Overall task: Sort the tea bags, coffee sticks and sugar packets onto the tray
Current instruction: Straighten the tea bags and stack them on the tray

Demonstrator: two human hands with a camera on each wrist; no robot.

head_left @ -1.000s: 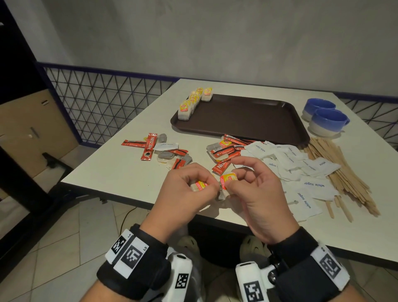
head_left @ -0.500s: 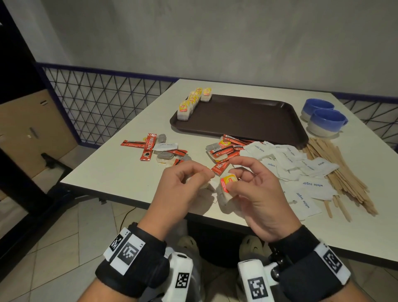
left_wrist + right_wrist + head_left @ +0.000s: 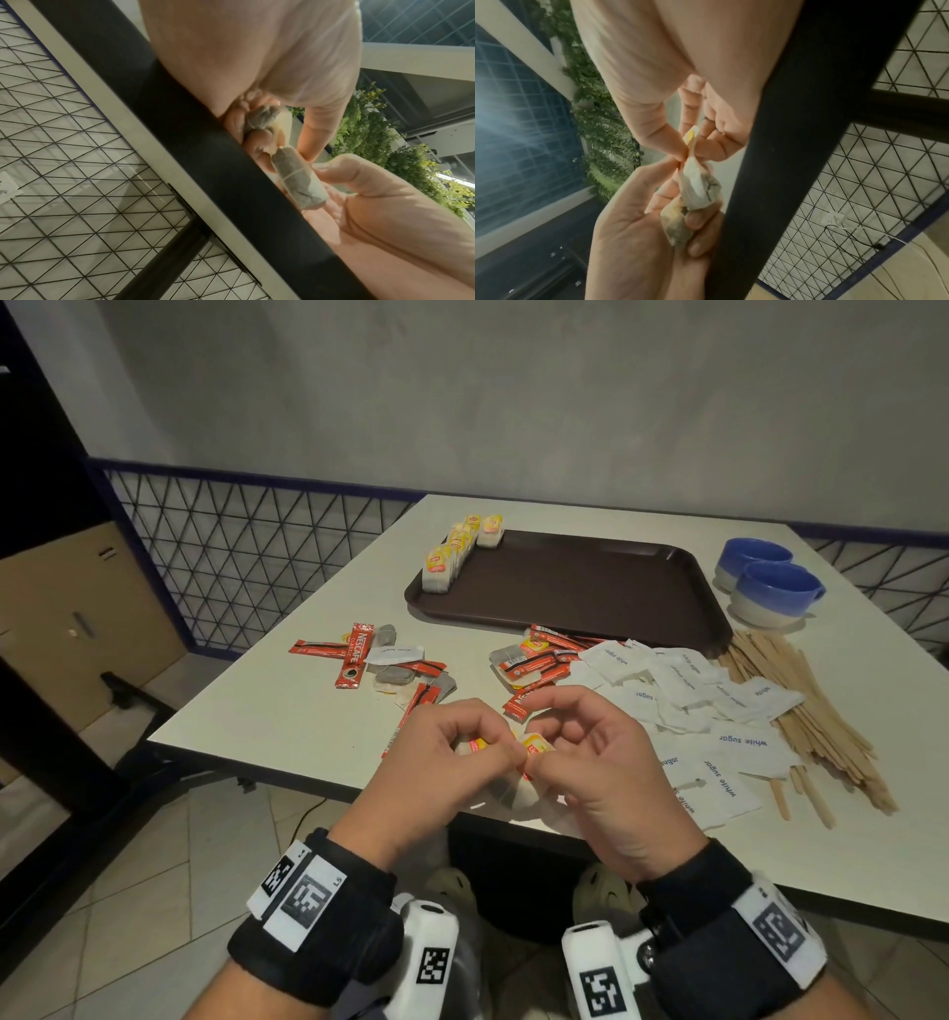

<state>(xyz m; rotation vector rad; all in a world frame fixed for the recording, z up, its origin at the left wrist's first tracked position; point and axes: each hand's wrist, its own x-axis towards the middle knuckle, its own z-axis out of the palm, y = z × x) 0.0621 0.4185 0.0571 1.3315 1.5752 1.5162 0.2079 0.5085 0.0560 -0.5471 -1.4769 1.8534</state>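
Both hands meet over the near table edge. My left hand point(image 3: 493, 755) curls round one tea bag point(image 3: 262, 119), whose red-yellow tag point(image 3: 480, 744) peeks out. My right hand point(image 3: 544, 762) pinches a second tea bag point(image 3: 698, 190) by its yellow tag point(image 3: 534, 743), so the pouch hangs against the left fingers. The brown tray point(image 3: 590, 588) lies at the back with a row of tea bags point(image 3: 452, 557) along its left rim. Red coffee sticks point(image 3: 357, 654) and white sugar packets point(image 3: 683, 690) lie loose on the table between the tray and my hands.
Two blue-and-white cups point(image 3: 775, 593) stand right of the tray. A heap of wooden stirrers point(image 3: 821, 711) lies along the right side. More coffee sticks and tea bags point(image 3: 529, 662) are piled in front of the tray. A mesh fence point(image 3: 246, 557) borders the table's left.
Half a second ago the hands were a little apart, with the tagged tea bag held by the right hand alone. They have come back together and sunk toward the near table edge.
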